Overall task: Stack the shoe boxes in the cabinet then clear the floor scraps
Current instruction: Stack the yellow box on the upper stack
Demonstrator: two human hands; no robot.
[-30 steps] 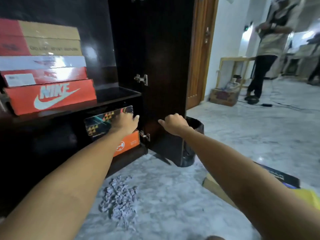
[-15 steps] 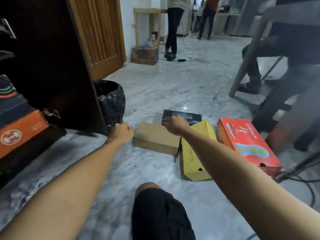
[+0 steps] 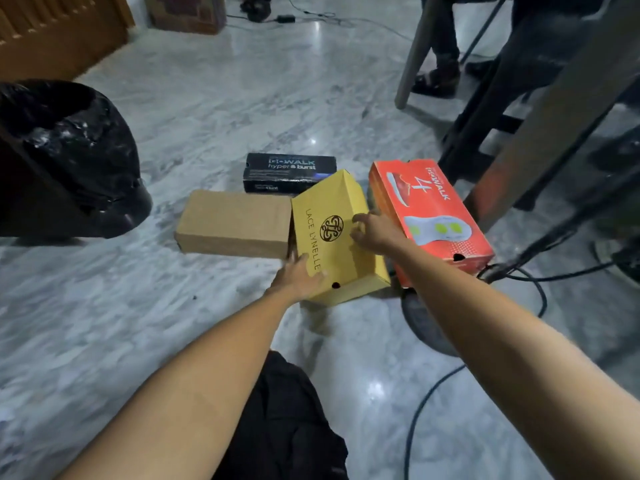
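Several shoe boxes lie on the marble floor in front of me. A yellow box [image 3: 332, 206] marked LACE LYNELLE sits tilted in the middle, lid facing up. My left hand [image 3: 298, 276] grips its near left edge. My right hand [image 3: 374, 231] lies on the lid's right side with fingers curled over it. A plain brown box [image 3: 235, 223] touches it on the left, a black box [image 3: 289, 171] lies behind, and an orange-red box [image 3: 433, 209] lies to the right. The cabinet shelves are out of view.
A black bin with a bag liner [image 3: 69, 150] stands at left beside the dark cabinet door. Black cables [image 3: 540, 275] run across the floor at right. Table legs [image 3: 415, 53] and a person's feet [image 3: 436, 81] stand behind the boxes. My knee [image 3: 287, 420] is below.
My view swung from the cabinet down to the floor. Both hands left the cabinet and moved onto the yellow box, which has turned from lying on its side to lid up and tilted.
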